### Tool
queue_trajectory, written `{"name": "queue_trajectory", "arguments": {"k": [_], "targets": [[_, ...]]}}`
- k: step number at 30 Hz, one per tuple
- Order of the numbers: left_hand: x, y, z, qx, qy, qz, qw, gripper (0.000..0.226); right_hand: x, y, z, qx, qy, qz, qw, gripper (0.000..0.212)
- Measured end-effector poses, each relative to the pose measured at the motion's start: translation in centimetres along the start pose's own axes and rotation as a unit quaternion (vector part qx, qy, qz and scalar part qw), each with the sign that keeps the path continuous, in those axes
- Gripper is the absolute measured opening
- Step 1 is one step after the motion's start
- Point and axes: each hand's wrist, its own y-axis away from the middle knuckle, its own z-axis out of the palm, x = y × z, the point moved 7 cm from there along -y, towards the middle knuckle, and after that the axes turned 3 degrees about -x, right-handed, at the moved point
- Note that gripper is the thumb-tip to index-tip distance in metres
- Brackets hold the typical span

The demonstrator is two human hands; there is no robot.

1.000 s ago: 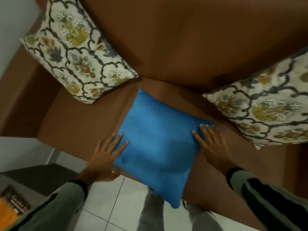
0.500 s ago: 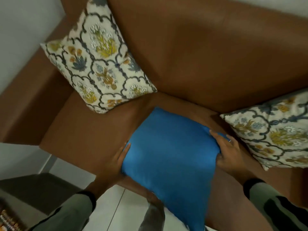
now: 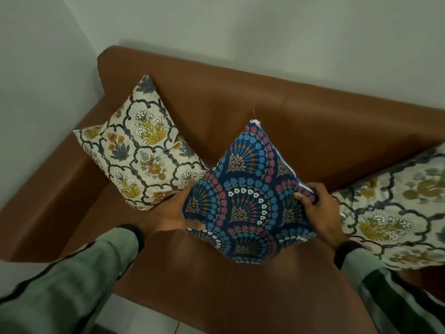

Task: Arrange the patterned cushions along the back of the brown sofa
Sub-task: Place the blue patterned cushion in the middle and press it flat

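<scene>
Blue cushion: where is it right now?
Head view, centre: the blue cushion stands on the sofa seat, held by left hand and right hand, between two cream cushions.

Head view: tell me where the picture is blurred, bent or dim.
Head view: the sleeves at the bottom edge smear with blur; the right cream cushion is softer than the left cream cushion; the blue patterned cushion, gripped by left hand and right hand, is fairly sharp; wide-angle lens bows the brown sofa back; lighting is dim and flat, no glare.

Navy patterned cushion (image 3: 248, 198) between both hands, over sofa (image 3: 240, 104)
</scene>
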Motion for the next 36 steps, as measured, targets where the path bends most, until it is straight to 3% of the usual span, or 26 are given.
{"name": "queue_trajectory", "arguments": {"k": [3,5,11,15,18,23,27,29,31,33,36], "targets": [[1.2,-1.7,-0.3,-0.033,-0.005,-0.017,0.999,0.111,1.6,0.2,0.5,0.02,0.017,0.014,1.0,0.038],[1.7,-2.5,-1.6,-0.021,-0.003,-0.012,1.0,0.102,1.8,-0.1,0.0,0.037,0.012,0.012,0.999,0.038],[3.5,-6.6,-5.6,-0.013,0.0,0.011,1.0,0.106,1.4,-2.6,-0.6,0.067,-0.02,0.018,0.997,0.035],[4.2,-9.4,-7.1,0.009,-0.065,0.006,0.998,0.107,1.7,-4.8,-0.5,0.075,-0.032,0.029,0.996,0.031],[4.2,-11.0,-7.6,0.072,-0.131,0.014,0.989,0.103,1.2,-5.6,-1.3,0.13,-0.01,0.013,0.991,0.025],[3.6,-11.8,-8.1,0.138,-0.168,0.031,0.976,0.099,0.9,-6.3,-1.3,0.152,-0.019,-0.006,0.988,0.019],[3.5,-11.2,-7.1,0.156,-0.296,0.012,0.942,0.1,0.6,-7.1,-0.9,0.112,0.031,0.015,0.993,0.032],[4.8,-9.7,-5.8,0.212,-0.341,0.054,0.914,0.091,-1.1,-6.4,-1.3,0.151,0.069,-0.022,0.986,0.041],[7.2,-8.5,-3.6,0.269,-0.343,0.15,0.888,0.077,-4.7,-4.8,-0.8,0.197,0.1,-0.106,0.97,0.047],[9.7,-8.8,-1.1,0.311,-0.336,0.211,0.864,0.065,-8.0,-3.4,2.0,0.196,0.137,-0.181,0.954,0.053],[11.9,-11.0,1.8,0.345,-0.319,0.205,0.859,0.057,-9.4,-2.9,7.2,0.152,0.18,-0.22,0.947,0.057]]}}
